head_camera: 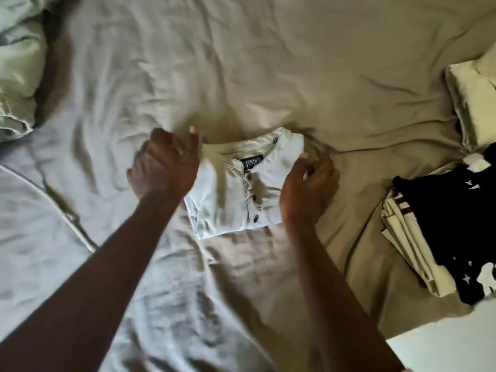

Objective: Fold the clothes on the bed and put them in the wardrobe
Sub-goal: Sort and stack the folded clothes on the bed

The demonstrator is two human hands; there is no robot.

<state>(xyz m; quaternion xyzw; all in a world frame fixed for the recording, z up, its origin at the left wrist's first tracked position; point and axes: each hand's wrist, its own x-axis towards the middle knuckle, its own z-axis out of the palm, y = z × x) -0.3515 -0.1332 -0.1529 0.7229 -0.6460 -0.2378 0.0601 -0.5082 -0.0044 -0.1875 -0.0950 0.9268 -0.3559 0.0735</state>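
Both left hand (163,167) and right hand (306,189) curl fingers beside a square-folded shirt (228,194) on crumpled sheet (241,63); grasp unclear.

Pale shirt (228,189), dark btns; beige sheet (295,63); black garment (440,210) w/ white stars.

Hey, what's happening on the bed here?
A person is folding laundry on the bed. The left hand is at the left edge of a pale buttoned shirt, already folded into a rectangle, and the right hand at its right edge. Blur hides whether they grip it. A pile of folded clothes lies to the right.
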